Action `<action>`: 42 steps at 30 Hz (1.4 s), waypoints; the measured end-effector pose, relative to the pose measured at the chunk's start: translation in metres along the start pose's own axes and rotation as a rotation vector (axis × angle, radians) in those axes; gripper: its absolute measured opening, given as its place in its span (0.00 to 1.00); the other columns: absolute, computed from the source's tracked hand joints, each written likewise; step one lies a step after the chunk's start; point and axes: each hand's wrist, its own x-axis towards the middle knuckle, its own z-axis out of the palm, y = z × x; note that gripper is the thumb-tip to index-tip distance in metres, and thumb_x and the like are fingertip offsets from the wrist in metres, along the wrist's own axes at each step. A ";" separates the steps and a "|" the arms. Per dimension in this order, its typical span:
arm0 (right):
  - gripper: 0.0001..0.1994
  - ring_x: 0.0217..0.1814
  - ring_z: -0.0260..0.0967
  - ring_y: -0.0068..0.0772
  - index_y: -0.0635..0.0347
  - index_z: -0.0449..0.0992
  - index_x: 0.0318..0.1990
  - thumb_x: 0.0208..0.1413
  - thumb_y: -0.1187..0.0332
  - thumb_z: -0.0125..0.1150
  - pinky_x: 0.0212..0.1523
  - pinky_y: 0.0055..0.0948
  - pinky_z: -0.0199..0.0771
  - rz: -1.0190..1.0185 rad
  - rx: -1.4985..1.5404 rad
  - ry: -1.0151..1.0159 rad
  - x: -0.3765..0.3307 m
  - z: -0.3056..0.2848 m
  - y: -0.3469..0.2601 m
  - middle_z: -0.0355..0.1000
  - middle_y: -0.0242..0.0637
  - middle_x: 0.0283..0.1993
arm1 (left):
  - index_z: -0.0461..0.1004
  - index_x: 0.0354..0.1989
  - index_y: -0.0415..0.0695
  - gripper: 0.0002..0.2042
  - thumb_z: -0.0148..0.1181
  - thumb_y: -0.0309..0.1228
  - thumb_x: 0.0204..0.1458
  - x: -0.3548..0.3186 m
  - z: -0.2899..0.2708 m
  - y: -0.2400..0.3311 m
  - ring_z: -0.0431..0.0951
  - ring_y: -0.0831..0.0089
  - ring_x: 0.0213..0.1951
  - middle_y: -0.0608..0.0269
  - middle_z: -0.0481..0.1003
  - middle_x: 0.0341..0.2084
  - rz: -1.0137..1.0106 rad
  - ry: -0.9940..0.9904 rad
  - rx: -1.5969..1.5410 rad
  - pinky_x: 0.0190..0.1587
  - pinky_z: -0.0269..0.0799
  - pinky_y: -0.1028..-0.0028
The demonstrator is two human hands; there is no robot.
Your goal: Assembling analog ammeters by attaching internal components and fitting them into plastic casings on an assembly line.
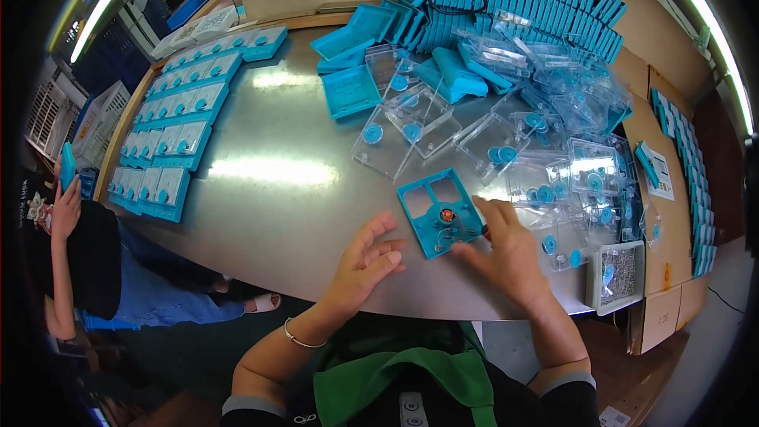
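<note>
1. While it rests palm-down on the metal table [269, 190], the right hand [506, 257] presses its fingertips on the teal frame [439, 211] at the near edge.
2. Just left of the frame, the left hand [365, 262] hovers, fingers loosely spread, holding nothing.

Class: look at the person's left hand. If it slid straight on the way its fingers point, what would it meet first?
Most likely the teal frame: the left hand points up and to the right across bare metal table towards the frame's near edge, though depth is hard to judge.
</note>
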 end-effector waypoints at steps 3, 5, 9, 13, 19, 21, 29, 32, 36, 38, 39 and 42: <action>0.28 0.39 0.72 0.44 0.59 0.67 0.49 0.38 0.63 0.70 0.32 0.35 0.74 -0.275 -0.188 -0.006 -0.005 0.018 -0.017 0.65 0.47 0.45 | 0.52 0.64 0.44 0.27 0.51 0.27 0.55 0.002 0.006 0.004 0.65 0.61 0.55 0.55 0.57 0.59 -0.015 -0.011 -0.206 0.52 0.68 0.62; 0.26 0.40 0.71 0.46 0.58 0.68 0.46 0.36 0.64 0.70 0.31 0.36 0.74 -0.313 -0.215 -0.018 -0.003 0.036 -0.015 0.65 0.48 0.45 | 0.52 0.64 0.44 0.27 0.51 0.27 0.55 0.004 0.009 0.006 0.64 0.61 0.56 0.55 0.57 0.59 -0.007 -0.064 -0.353 0.54 0.66 0.62; 0.19 0.37 0.71 0.43 0.60 0.70 0.39 0.38 0.68 0.69 0.29 0.34 0.73 -0.326 -0.244 -0.025 0.011 0.042 0.001 0.65 0.46 0.44 | 0.55 0.62 0.41 0.24 0.50 0.25 0.55 -0.004 -0.005 -0.008 0.64 0.63 0.57 0.56 0.57 0.60 0.070 -0.039 -0.164 0.55 0.66 0.64; 0.10 0.28 0.71 0.31 0.64 0.70 0.33 0.47 0.72 0.64 0.20 0.26 0.69 -0.171 0.258 0.283 0.019 0.010 -0.006 0.68 0.42 0.37 | 0.53 0.62 0.40 0.25 0.50 0.27 0.55 -0.011 -0.013 -0.007 0.64 0.59 0.58 0.53 0.59 0.59 0.007 -0.063 -0.239 0.57 0.64 0.59; 0.09 0.19 0.63 0.17 0.63 0.72 0.35 0.58 0.66 0.55 0.15 0.15 0.52 0.499 1.303 -0.115 0.001 0.029 -0.024 0.69 0.34 0.21 | 0.49 0.63 0.40 0.27 0.44 0.41 0.59 -0.002 0.012 -0.013 0.66 0.56 0.57 0.50 0.61 0.57 0.155 -0.125 -0.606 0.56 0.65 0.57; 0.08 0.18 0.60 0.15 0.63 0.72 0.37 0.58 0.66 0.55 0.15 0.15 0.51 0.530 1.117 -0.331 -0.002 0.029 -0.020 0.69 0.33 0.21 | 0.50 0.62 0.39 0.27 0.41 0.43 0.59 -0.001 0.008 0.002 0.68 0.54 0.54 0.48 0.63 0.56 0.165 0.037 -0.482 0.54 0.68 0.56; 0.10 0.43 0.72 0.30 0.64 0.67 0.45 0.57 0.73 0.53 0.41 0.25 0.70 0.004 1.141 -0.051 0.016 -0.015 -0.043 0.71 0.46 0.44 | 0.56 0.57 0.40 0.21 0.47 0.36 0.58 -0.013 -0.014 0.008 0.75 0.61 0.44 0.51 0.69 0.48 -0.120 -0.180 -0.584 0.42 0.76 0.59; 0.11 0.49 0.72 0.37 0.62 0.61 0.47 0.61 0.69 0.51 0.43 0.29 0.73 -0.132 1.201 0.005 0.018 -0.003 -0.057 0.71 0.50 0.45 | 0.59 0.55 0.40 0.21 0.53 0.32 0.55 -0.011 -0.002 0.001 0.77 0.62 0.42 0.52 0.71 0.46 -0.189 -0.075 -0.416 0.40 0.77 0.60; 0.10 0.47 0.72 0.40 0.62 0.59 0.45 0.62 0.67 0.49 0.45 0.32 0.74 -0.119 1.268 0.029 0.018 0.008 -0.052 0.71 0.51 0.44 | 0.62 0.52 0.40 0.19 0.57 0.29 0.52 -0.012 0.004 0.002 0.77 0.64 0.40 0.55 0.73 0.43 -0.254 -0.038 -0.406 0.39 0.77 0.60; 0.10 0.47 0.73 0.40 0.62 0.59 0.45 0.62 0.68 0.49 0.44 0.32 0.74 -0.122 1.290 0.046 0.015 0.014 -0.049 0.71 0.51 0.44 | 0.64 0.50 0.40 0.18 0.57 0.30 0.52 -0.015 0.006 0.002 0.77 0.65 0.39 0.56 0.73 0.42 -0.256 -0.018 -0.397 0.38 0.77 0.62; 0.10 0.47 0.73 0.40 0.62 0.59 0.45 0.62 0.68 0.49 0.44 0.32 0.74 -0.127 1.308 0.058 0.014 0.016 -0.048 0.71 0.51 0.44 | 0.64 0.50 0.40 0.18 0.57 0.30 0.52 -0.014 0.006 0.000 0.77 0.65 0.39 0.56 0.73 0.42 -0.261 -0.020 -0.392 0.38 0.77 0.62; 0.10 0.46 0.73 0.40 0.62 0.59 0.45 0.61 0.70 0.50 0.43 0.31 0.75 -0.090 1.311 0.084 0.013 0.017 -0.046 0.72 0.50 0.43 | 0.65 0.49 0.40 0.17 0.58 0.30 0.52 -0.014 0.006 -0.004 0.77 0.66 0.39 0.58 0.73 0.41 -0.226 -0.033 -0.373 0.36 0.77 0.63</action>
